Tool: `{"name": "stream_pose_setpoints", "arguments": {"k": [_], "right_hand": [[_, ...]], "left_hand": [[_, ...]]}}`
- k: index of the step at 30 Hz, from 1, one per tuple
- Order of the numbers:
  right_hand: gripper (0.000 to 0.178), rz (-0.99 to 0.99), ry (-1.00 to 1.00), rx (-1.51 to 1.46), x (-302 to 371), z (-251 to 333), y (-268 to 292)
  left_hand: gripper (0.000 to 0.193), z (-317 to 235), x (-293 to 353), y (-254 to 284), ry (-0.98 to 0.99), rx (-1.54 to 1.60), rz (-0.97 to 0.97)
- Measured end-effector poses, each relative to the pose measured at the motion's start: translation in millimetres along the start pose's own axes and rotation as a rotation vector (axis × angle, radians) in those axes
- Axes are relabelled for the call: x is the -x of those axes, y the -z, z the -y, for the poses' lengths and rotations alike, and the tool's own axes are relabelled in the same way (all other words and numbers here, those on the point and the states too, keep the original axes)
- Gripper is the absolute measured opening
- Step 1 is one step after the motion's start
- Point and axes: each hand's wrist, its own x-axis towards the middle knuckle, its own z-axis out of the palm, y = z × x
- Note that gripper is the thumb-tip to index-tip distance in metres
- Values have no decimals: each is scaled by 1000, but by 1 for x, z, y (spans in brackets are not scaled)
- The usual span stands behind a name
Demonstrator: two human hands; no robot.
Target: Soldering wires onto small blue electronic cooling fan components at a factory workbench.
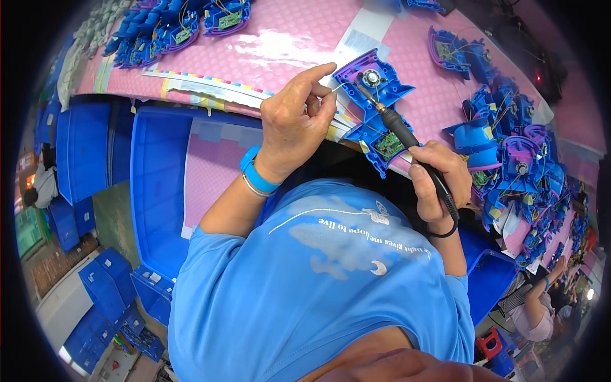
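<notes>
My right hand (439,175) grips a black soldering iron (402,130) like a pen. The iron's tip reaches into a blue and purple plastic housing (356,67), beside a round silver speaker part (372,77). My left hand (296,111) is closed in a pinch at the housing's left side, on a thin pale wire (340,86) that runs into it; whether this is a lead or solder I cannot tell. A second blue shell half with a green circuit board (389,146) lies nearer me, at the table edge, with thin wires around it.
Similar blue housings (519,159) pile up on the right, with more housings (156,35) at the far left. Pink bubble-patterned sheeting (280,38) covers the table. A large blue bin (143,191) stands below its edge on the left. Another person (538,312) sits at the lower right.
</notes>
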Motion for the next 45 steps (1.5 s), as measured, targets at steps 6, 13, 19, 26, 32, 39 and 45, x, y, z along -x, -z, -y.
{"name": "stream_pose_setpoints", "arguments": {"k": [6, 13, 19, 26, 32, 39, 45], "right_hand": [[22, -8, 18, -2, -1, -1, -1], [22, -1, 17, 14, -3, 2, 1], [22, 8, -2, 2, -2, 2, 1], [23, -12, 8, -72, 0, 1, 3], [22, -11, 0, -82, 1, 2, 3], [21, -7, 7, -78, 0, 1, 1], [21, 7, 19, -55, -1, -2, 1]], "left_hand": [[44, 2, -2, -5, 6, 17, 7], [39, 6, -3, 0, 115, 124, 37], [31, 20, 0, 16, -106, 44, 169], [31, 22, 0, 16, -400, -178, 276], [28, 17, -8, 15, -614, -192, 168], [24, 21, -14, 7, -596, -211, 157], [21, 22, -14, 7, -549, -213, 188]]}}
